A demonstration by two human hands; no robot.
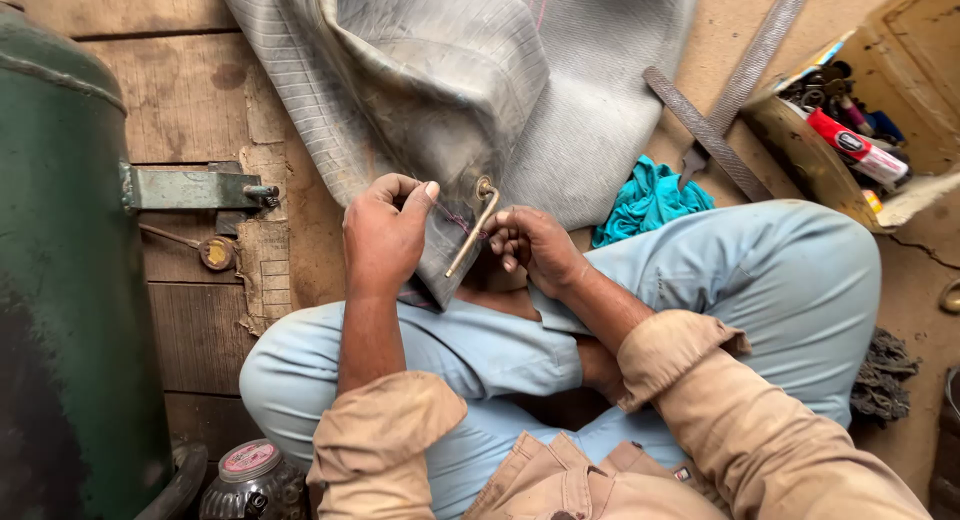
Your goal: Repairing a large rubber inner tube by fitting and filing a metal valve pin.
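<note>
A large grey rubber inner tube [470, 80] lies folded on the wooden floor and over my crossed legs. A long brass valve stem [472, 232] sticks out of it, slanting down toward me. My left hand [385, 230] pinches a fold of the tube just left of the valve, thumb on top. My right hand [535, 248] is curled at the lower end of the stem, its fingertips closed by the valve; what they pinch is hidden.
A green metal tank [60, 280] with a bracket [195, 190] stands at the left. Two long metal files [735, 100] and a teal rag [650, 198] lie at the right. A cardboard box [850, 130] holds tubes and small tools. A small jar [250, 475] sits near my left knee.
</note>
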